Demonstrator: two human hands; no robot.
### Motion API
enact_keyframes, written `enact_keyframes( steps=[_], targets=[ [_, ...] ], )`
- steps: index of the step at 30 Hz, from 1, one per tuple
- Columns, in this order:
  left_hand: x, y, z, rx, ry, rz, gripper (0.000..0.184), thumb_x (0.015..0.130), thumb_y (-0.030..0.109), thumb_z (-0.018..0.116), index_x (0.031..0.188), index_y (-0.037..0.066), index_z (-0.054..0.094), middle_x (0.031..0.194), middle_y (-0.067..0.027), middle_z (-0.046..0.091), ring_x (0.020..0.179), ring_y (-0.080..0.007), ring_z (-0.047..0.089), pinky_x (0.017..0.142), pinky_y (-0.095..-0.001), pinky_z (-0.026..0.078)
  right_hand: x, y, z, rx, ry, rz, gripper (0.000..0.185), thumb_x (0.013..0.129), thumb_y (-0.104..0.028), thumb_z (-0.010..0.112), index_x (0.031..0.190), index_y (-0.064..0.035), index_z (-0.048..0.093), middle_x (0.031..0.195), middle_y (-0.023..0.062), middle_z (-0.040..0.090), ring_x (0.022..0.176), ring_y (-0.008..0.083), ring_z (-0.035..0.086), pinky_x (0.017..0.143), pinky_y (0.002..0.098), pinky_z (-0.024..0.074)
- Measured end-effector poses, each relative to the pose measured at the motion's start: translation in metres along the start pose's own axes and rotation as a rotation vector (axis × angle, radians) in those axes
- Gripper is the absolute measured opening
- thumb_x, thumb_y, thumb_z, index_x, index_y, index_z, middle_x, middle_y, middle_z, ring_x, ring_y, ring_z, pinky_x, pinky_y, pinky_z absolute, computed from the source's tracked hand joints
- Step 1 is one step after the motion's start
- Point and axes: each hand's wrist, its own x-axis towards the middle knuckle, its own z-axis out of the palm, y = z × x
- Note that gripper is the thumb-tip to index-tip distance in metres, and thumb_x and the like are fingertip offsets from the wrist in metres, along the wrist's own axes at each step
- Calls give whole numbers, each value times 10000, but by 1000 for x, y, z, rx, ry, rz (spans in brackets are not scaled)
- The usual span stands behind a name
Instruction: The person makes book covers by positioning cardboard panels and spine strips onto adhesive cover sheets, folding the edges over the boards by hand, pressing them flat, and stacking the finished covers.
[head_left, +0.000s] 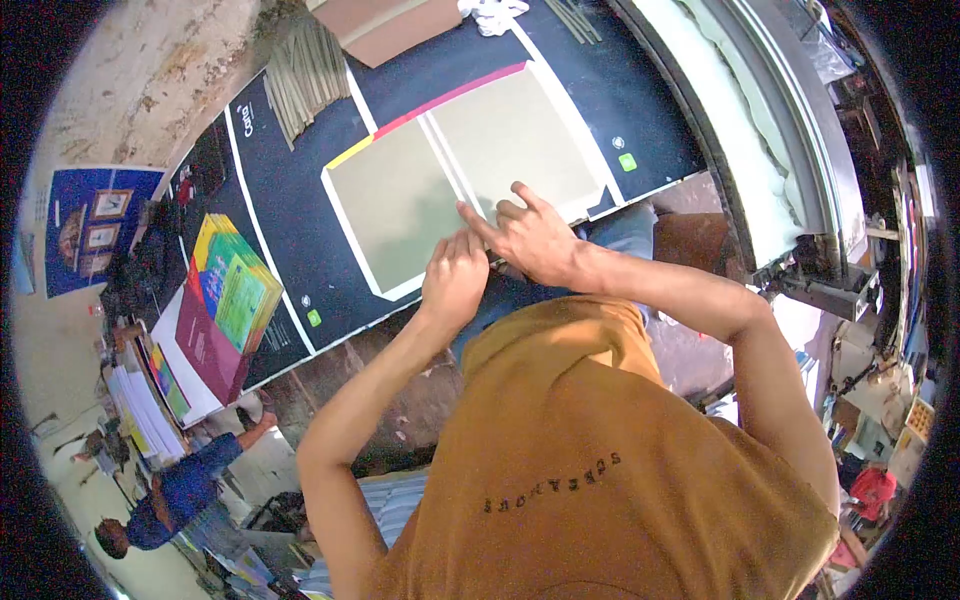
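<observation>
Two grey boards lie side by side on a cover sheet, the left board (390,200) and the right board (530,140). White edges and a yellow, red and magenta strip (450,95) frame them, and a white line runs between. My left hand (456,272) is closed at the near edge of the sheet, by the left board; what its fingers hold, if anything, is hidden. Beside it, my right hand (525,235) is over the near edge by the right board, its index finger and thumb stretched out and apart, with nothing visible in it.
Grey strips (305,75) and a cardboard box (390,25) stand at the far side. Colourful printed covers (230,290) are stacked at the left. A large machine (770,130) borders the table's right side. A person (185,500) is at the lower left.
</observation>
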Motion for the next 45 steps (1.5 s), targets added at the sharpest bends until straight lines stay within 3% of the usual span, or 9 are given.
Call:
enact_keyframes(
  steps=[2,8,14,20,26,30,34,38,45],
  targets=[
    [1,-1,-5,-65,-93,-27,308,815,8,634,1104,-86,591,1079,-213,693,1007,-302,699,952,-395,543,-2,-1,6,-49,61,4,934,800,-189,722,1596,-31,260,915,67,689,1021,223,641,1090,474,363],
    [-36,-35,13,-56,124,-34,353,829,19,627,1174,-38,581,1159,-229,690,1008,-329,711,988,-436,533,-23,25,11,7,-4,134,953,816,-58,665,1633,-132,180,1128,122,670,1169,254,594,1064,535,386],
    [-84,-86,7,-146,123,-13,450,824,94,754,1222,-10,572,1223,-193,685,1068,-337,696,1052,-479,480,-64,80,2,171,10,313,922,808,-122,709,1608,-132,252,936,113,679,971,284,669,940,502,422],
    [3,-17,29,-196,263,97,637,927,339,699,1404,-31,494,1536,-232,435,1444,-410,396,1168,-523,348,-57,86,9,145,50,304,871,804,-142,710,1585,-144,326,902,92,678,920,255,676,874,463,416],
    [75,28,26,-130,110,34,817,939,498,616,1500,-51,390,1605,-264,299,1510,-419,258,1196,-607,242,-63,80,19,197,177,359,767,833,-145,687,1539,-138,387,957,96,678,927,255,683,897,492,445],
    [83,30,28,-120,45,-2,728,967,440,592,1485,-44,424,1603,-269,300,1503,-437,266,1196,-618,241,-61,58,31,311,320,458,647,840,-146,653,1463,-104,487,1212,104,660,1149,261,633,1010,521,436],
    [85,36,30,-29,46,-27,660,987,370,537,1490,-42,425,1579,-267,341,1494,-439,286,1197,-621,247,-41,40,52,375,411,407,604,866,-167,599,1441,-17,491,1463,138,529,1383,290,475,1122,449,389],
    [96,40,38,27,158,-37,486,945,266,579,1337,-19,541,1449,-260,494,1380,-438,455,1175,-602,310,-21,59,67,308,423,433,583,898,-205,558,1438,5,488,1530,152,469,1447,287,412,1186,431,336],
    [111,31,39,11,203,-1,219,837,142,611,1010,14,565,1243,-228,586,1178,-388,553,1184,-587,291,4,86,71,313,392,410,589,917,-240,554,1464,-38,477,1579,120,424,1475,270,380,1211,432,305]
  ],
)
